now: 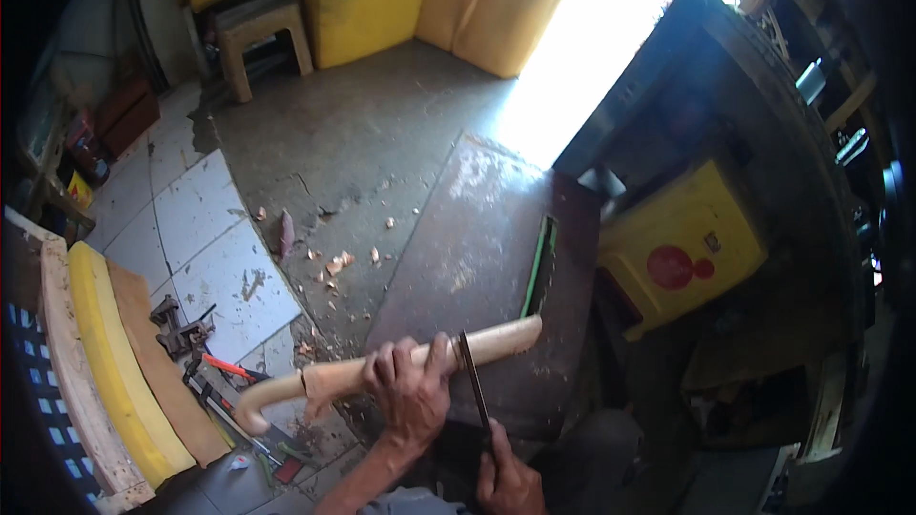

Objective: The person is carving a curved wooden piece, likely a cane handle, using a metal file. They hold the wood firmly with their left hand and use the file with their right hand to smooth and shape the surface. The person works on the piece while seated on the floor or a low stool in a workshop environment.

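Observation:
My left hand (412, 389) is closed round a long pale carved wooden piece (504, 338), held crosswise, with a hooked left end and a seam or cut near that end. A long, thin dark metal tool (474, 377), which looks like a file, rests against the wood just right of my fingers. My right hand (507, 477) grips its lower end. Beneath and beyond the wood is a worn brown board (448, 238), with a narrow green-edged strip (535, 267) along its right side.
Tools and a metal clamp (175, 329) lie at left beside yellow planks (119, 353). Wood shavings (339, 262) dot the floor. A plastic stool (258, 24) stands by yellow panels (367, 0) at the back. A yellow plastic object (720, 229) and a dark cabinet (782, 124) occupy the right.

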Motion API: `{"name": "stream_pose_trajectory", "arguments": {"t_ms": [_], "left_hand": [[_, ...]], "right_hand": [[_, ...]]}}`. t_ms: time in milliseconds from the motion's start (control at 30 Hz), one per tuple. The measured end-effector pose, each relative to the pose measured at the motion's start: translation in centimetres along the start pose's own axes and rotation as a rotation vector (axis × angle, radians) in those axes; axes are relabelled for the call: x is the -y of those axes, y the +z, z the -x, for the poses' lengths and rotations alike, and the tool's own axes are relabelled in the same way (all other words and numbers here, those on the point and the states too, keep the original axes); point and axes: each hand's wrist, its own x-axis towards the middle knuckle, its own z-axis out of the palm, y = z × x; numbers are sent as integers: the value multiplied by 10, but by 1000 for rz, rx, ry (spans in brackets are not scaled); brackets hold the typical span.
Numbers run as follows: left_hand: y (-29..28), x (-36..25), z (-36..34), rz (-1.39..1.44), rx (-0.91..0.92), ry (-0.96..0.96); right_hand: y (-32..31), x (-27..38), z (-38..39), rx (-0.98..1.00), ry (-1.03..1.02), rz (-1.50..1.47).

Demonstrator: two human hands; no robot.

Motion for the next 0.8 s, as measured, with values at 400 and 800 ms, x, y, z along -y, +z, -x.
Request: {"name": "stream_pose_trajectory", "arguments": {"t_ms": [400, 800], "left_hand": [[3, 4, 11, 0, -57, -4], [4, 3, -4, -70, -33, 1]], "right_hand": [[3, -13, -30, 88, -20, 64], [-8, -2, 3, 3, -25, 17]]}}
